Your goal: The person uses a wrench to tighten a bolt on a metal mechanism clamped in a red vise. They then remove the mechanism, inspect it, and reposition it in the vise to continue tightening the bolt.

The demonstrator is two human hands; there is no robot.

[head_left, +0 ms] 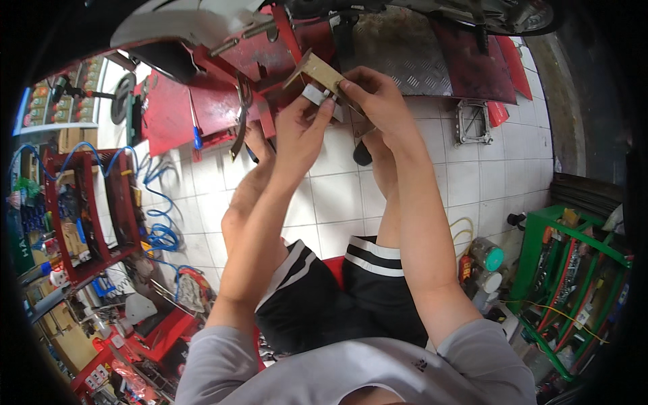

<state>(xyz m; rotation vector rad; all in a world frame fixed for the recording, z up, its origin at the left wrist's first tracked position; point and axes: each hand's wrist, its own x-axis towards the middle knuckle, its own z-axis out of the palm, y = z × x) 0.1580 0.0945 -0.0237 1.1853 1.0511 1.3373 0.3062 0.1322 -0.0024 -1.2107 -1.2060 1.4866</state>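
Observation:
Up by the red lift stand (263,50), both my hands hold a small assembly: a beige plate (317,71) with a white piece (314,94) beneath it. My left hand (304,128) is closed on the white piece from below, thumb pressed against it. My right hand (378,108) grips the right end of the beige plate with thumb and fingers. A curved metal part (239,125) hangs just left of my left hand, and a blue-handled screwdriver (196,135) rests on the red metal panel (169,115). What lies behind the plate is hidden.
A motorcycle wheel (513,17) is overhead. A patterned metal plate (398,57) spans the top. A red cart (101,250) with coiled blue hose (162,239) stands left, a green tool rack (523,290) and canisters (486,255) right. A metal frame (472,135) sits on white floor tiles.

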